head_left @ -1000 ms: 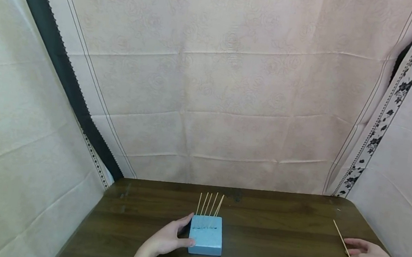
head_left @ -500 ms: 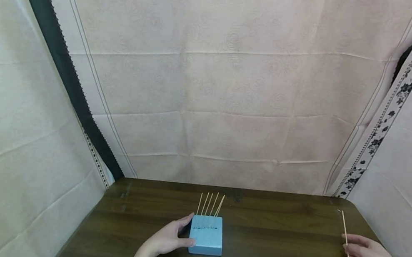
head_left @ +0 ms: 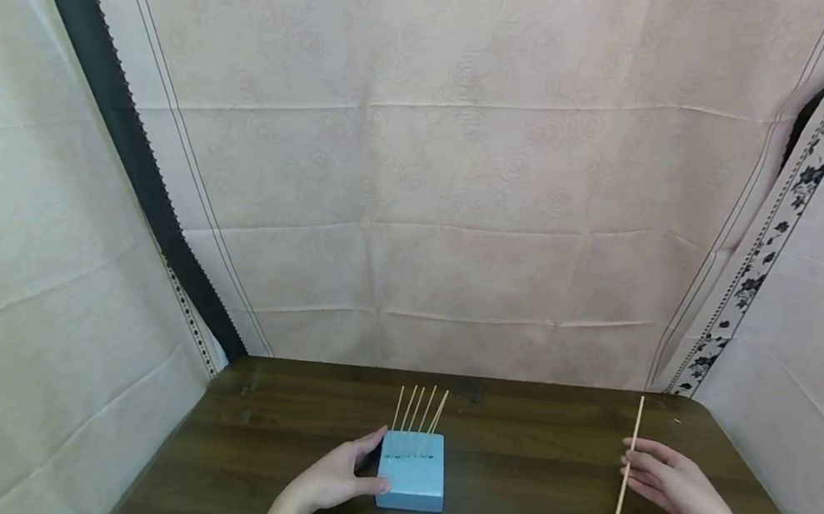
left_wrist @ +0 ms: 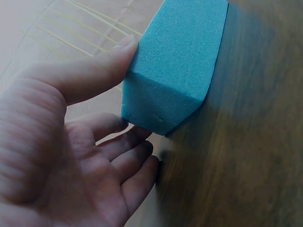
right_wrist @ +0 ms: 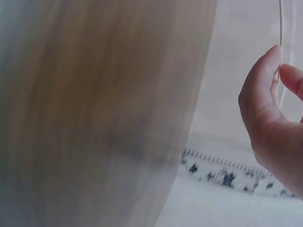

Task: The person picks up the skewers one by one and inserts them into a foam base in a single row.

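A pale blue foam block (head_left: pixel 413 477) stands on the table, with several thin wooden skewers (head_left: pixel 427 409) rising from the far part of its top. My left hand (head_left: pixel 330 478) holds the block at its left side; in the left wrist view the thumb (left_wrist: pixel 102 71) lies against one edge and the fingers meet the side below. Over on the right, my right hand (head_left: pixel 681 491) pinches one skewer (head_left: pixel 639 417) near its middle, between thumb and fingertips. That skewer stands almost upright, apart from the block. The right wrist view shows only part of it (right_wrist: pixel 281 23).
The dark brown wooden table (head_left: pixel 526 462) has rounded far corners. Pale cloth (head_left: pixel 466 171) hangs behind it, and more cloth hangs at the left (head_left: pixel 76 297) and right (head_left: pixel 811 332). A tiny pale scrap (head_left: pixel 677 421) lies near the far right corner.
My right hand has moved left from the table's right side, and the skewer in it has turned from slanted to nearly upright. The left hand and block stay in place.
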{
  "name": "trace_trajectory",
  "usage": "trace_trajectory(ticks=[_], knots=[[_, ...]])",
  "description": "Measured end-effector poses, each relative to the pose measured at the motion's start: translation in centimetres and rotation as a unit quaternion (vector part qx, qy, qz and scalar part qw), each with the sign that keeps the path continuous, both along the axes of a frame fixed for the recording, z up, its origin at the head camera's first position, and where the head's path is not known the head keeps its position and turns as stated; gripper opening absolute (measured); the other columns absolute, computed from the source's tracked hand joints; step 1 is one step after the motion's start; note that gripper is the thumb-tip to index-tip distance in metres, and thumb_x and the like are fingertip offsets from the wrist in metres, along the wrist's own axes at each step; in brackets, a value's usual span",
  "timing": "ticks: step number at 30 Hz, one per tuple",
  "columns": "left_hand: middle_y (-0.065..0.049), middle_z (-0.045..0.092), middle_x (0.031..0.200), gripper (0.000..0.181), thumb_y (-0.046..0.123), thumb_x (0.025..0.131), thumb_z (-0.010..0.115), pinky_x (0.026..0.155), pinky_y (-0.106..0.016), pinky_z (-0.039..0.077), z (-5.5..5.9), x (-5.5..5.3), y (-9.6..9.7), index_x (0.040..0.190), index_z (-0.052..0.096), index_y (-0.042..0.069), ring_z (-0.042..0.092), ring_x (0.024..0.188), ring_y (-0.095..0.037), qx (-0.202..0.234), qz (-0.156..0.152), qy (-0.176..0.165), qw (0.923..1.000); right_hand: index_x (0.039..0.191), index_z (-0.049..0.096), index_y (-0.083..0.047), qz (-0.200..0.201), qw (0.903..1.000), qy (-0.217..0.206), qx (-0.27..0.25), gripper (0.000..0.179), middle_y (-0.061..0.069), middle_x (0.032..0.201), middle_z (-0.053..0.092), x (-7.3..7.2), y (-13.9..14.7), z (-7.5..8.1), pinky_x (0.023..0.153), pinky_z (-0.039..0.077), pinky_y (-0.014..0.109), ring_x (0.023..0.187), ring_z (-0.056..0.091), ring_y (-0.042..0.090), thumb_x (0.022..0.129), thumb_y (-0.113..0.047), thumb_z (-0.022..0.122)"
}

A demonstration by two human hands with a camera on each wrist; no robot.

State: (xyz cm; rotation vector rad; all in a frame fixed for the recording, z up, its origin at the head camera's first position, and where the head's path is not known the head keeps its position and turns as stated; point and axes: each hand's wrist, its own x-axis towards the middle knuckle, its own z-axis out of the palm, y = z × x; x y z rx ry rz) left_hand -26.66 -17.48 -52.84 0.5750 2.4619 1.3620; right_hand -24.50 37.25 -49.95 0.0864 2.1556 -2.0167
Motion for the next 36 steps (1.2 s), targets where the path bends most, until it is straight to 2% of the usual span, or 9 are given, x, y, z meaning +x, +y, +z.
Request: trace_trajectory(ticks=[6,10,16,24,31,36], knots=[[-0.018,0.034,0.171,0.093,0.033,0.095,0.084,0.123,-0.067,0.028,0.0,0.1,0.0,0.166,0.034,0.001,0.034,0.155,-0.044,0.001,-0.001,0.000,1.0000,0.128,0.064,-0.007,0.027,0.9982,0.015,-0.051,0.019,0.003,0.113,0.073,-0.4,-3.9,0.2,0.095,0.061,0.033,0.105,0.074,0.016,0.112,-0.015,0.058],[-0.019,0.034,0.171,0.093,0.033,0.094,0.084,0.122,-0.067,0.029,-0.1,0.2,0.0,0.166,0.034,0.000,0.035,0.155,-0.045,0.001,-0.003,0.001,1.0000,0.122,0.064,-0.011,0.015,0.9967,0.023,-0.077,0.012,0.001,0.109,0.074,-0.8,-6.4,0.4,0.095,0.061,0.033,0.102,0.075,0.016,0.111,-0.013,0.060],[-0.018,0.034,0.171,0.093,0.033,0.094,0.084,0.123,-0.066,0.028,0.0,0.1,0.1,0.166,0.034,0.001,0.034,0.155,-0.044,0.003,-0.003,0.004,1.0000,0.126,0.060,-0.008,0.000,0.9951,0.036,-0.092,0.018,0.003,0.107,0.075,-1.4,-9.6,0.6,0.092,0.062,0.032,0.100,0.075,0.017,0.109,-0.011,0.063],[-0.018,0.034,0.171,0.093,0.034,0.094,0.084,0.123,-0.066,0.028,-0.1,-0.1,0.2,0.166,0.035,0.002,0.034,0.155,-0.044,0.002,-0.006,0.004,1.0000,0.129,0.057,-0.007,0.019,0.9922,0.039,-0.117,0.021,0.005,0.109,0.076,-2.2,-12.8,0.8,0.090,0.062,0.031,0.100,0.076,0.018,0.110,-0.012,0.062],[-0.019,0.034,0.170,0.093,0.033,0.095,0.083,0.122,-0.067,0.029,0.0,0.0,0.0,0.166,0.033,-0.001,0.034,0.155,-0.045,0.006,-0.007,0.006,0.9999,0.133,0.053,-0.001,0.042,0.9911,0.057,-0.112,0.029,0.007,0.111,0.077,-2.7,-15.4,1.4,0.090,0.063,0.033,0.098,0.077,0.018,0.111,-0.018,0.062],[-0.020,0.034,0.170,0.093,0.031,0.095,0.084,0.123,-0.067,0.028,0.0,0.1,0.0,0.165,0.033,-0.002,0.033,0.155,-0.046,0.013,-0.004,0.000,0.9999,0.132,0.053,0.003,0.044,0.9920,0.064,-0.099,0.031,0.012,0.112,0.077,-2.8,-17.2,1.8,0.088,0.064,0.033,0.097,0.078,0.020,0.110,-0.018,0.063]])
